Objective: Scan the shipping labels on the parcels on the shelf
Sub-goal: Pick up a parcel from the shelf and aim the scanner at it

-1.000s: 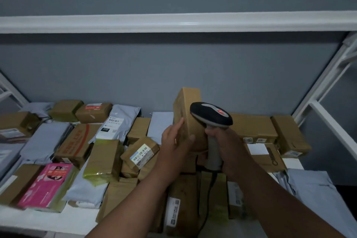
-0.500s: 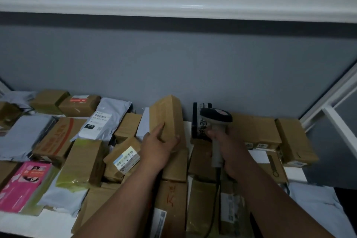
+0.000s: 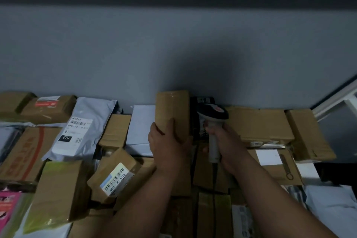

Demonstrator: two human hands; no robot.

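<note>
fingers of the left hand curl over the near end of a tall taped cardboard box, the thumb on its left edge, holding it upright against the grey wall at the back of the shelf. the right hand is wrapped round the pale handle of a barcode scanner, its dark head raised just right of the box and facing away from the camera, toward a black carton standing behind; its cord drops between the parcels below. no shipping label shows on the box's visible faces, so whether that one has been read cannot be told. outward from the hands, the shelf is crowded: a small brown box with a barcode label lies tilted just left of the left forearm, a grey poly mailer with a white label sits further left, and a wide brown box lies right of the scanner with small stickers on its near edge. a pink packet pokes in at the lower left. nothing marks any parcel as done; judging by the many labels lying untouched and well apart from the scanner, most of the scanning appears to remain.
</note>
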